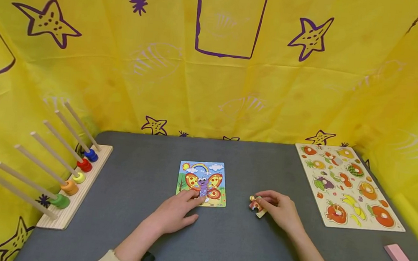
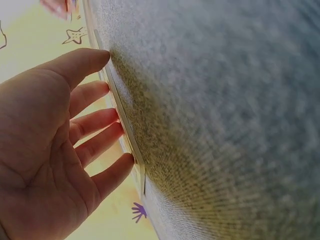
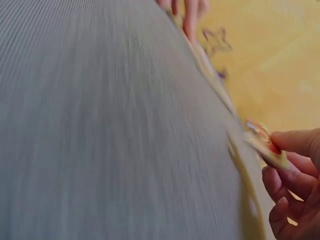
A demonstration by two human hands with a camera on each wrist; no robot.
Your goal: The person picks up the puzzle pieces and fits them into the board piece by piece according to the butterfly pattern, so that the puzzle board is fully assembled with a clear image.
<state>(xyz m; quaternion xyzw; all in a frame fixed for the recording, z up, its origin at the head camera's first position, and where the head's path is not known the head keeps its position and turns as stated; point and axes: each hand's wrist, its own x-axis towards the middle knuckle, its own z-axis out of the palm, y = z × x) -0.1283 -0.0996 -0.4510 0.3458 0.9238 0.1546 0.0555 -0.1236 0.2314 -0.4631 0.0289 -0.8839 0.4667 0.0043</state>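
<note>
A square butterfly puzzle (image 1: 203, 176) lies flat on the grey table, its lower left part hidden by my left hand (image 1: 177, 212). That hand rests there with loosely bent fingers; in the left wrist view its fingertips (image 2: 112, 116) meet the thin edge of the puzzle board (image 2: 131, 135). To the right of the puzzle, my right hand (image 1: 280, 209) pinches a jigsaw piece (image 1: 256, 205) with red and yellow print between thumb and fingers. The right wrist view shows the jigsaw piece (image 3: 266, 147), blurred, tilted above the table, with its shadow below.
At the left stands a wooden peg rack (image 1: 87, 179) with coloured rings on slanting pegs. A fruit puzzle board (image 1: 323, 195) lies at the far right, and a pink block (image 1: 401, 259) nearer me. Yellow patterned cloth (image 1: 212, 97) walls the table's back and sides.
</note>
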